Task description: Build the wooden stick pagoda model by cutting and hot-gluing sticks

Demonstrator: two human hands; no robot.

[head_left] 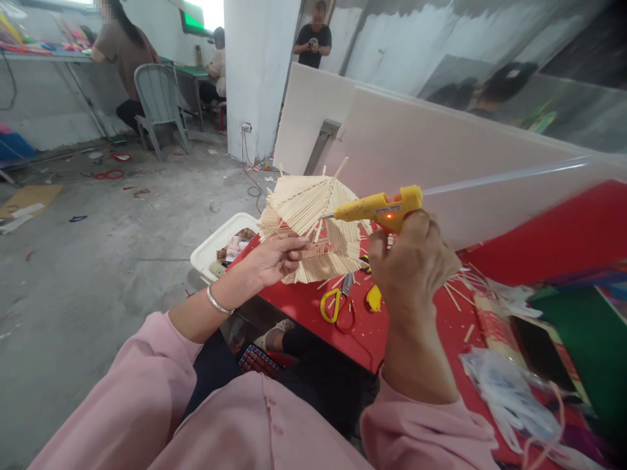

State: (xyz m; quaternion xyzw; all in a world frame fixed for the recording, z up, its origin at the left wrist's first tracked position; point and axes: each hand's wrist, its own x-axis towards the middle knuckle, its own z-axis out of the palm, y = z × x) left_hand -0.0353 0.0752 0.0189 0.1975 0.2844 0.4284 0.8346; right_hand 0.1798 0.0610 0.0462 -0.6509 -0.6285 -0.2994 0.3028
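Observation:
A round, umbrella-like piece built from thin wooden sticks (pixel 304 203) is held up over the red table by my left hand (pixel 278 258). The thumb and fingers of that hand are closed on its lower left edge. In my right hand (pixel 414 254) is a yellow hot glue gun (pixel 375 207), its orange light lit. A clear glue stick (pixel 509 176) sticks out of its back. The nozzle points left, at or very near the sticks around the middle of the piece; whether it touches I cannot tell. An opening in the near side shows more sticks inside.
Scissors (pixel 337 307) with yellow and red handles and a small yellow object (pixel 373 299) lie on the red table (pixel 313 321). Loose sticks, a plastic bag (pixel 509 385) and a phone (pixel 541 352) lie to the right. A white tub (pixel 200 251) stands left; pale boards (pixel 416 143) lean behind. Other people sit and stand farther back.

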